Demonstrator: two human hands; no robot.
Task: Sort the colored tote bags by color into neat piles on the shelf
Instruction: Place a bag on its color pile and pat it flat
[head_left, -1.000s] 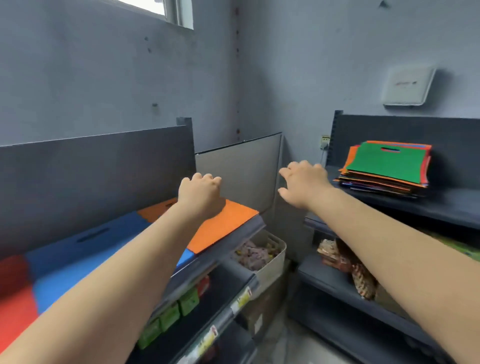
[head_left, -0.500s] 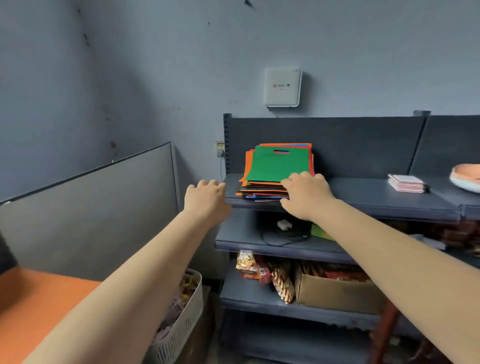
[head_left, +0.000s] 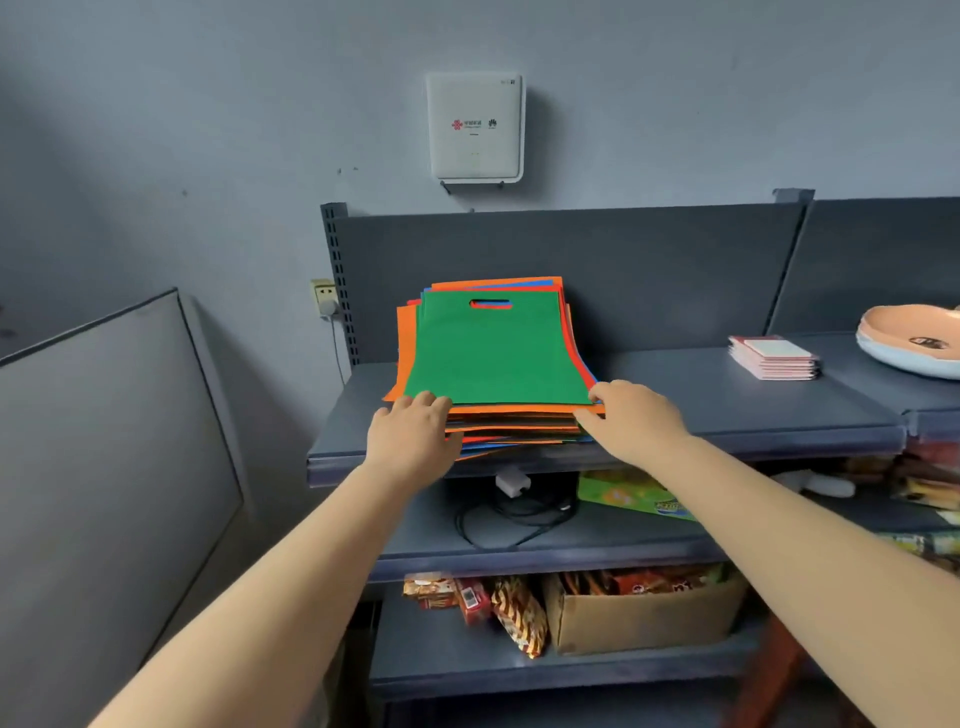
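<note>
- Tote bags (head_left: 496, 358) are lying in one mixed stack on the left end of the top shelf (head_left: 727, 410), with a green bag (head_left: 493, 348) on top showing its cut-out handle slot at the far edge.
- Orange, red and blue edges are sticking out under the green bag, fanned unevenly at the near side and slightly overhanging the shelf lip.
- At about 7 o'clock of the stack, the left hand (head_left: 410, 439) is resting against the near left corner, its fingers (head_left: 423, 401) lying fairly straight on the bag edges and the thumb hidden, so a grip cannot be told for sure.
- At about 5 o'clock of the stack, the right hand (head_left: 631, 421) is touching the near right corner, with its fingers (head_left: 602, 389) reaching onto the green bag's corner and the thumb lying along the layered edges below; it is looking like a light pinch of the top bags.
- A small pile of pink booklets (head_left: 774, 356) is sitting at 3 o'clock of the stack, well apart, and a peach-coloured dish (head_left: 909, 338) is lying further right.
- A white wall box (head_left: 475, 127) is hanging at 12 o'clock, above the shelf's back panel.
- Below, a cable bundle with a white plug (head_left: 514, 483) is lying on the second shelf, and a cardboard box (head_left: 644, 613) beside snack packets (head_left: 519, 613) is standing on the third.
</note>
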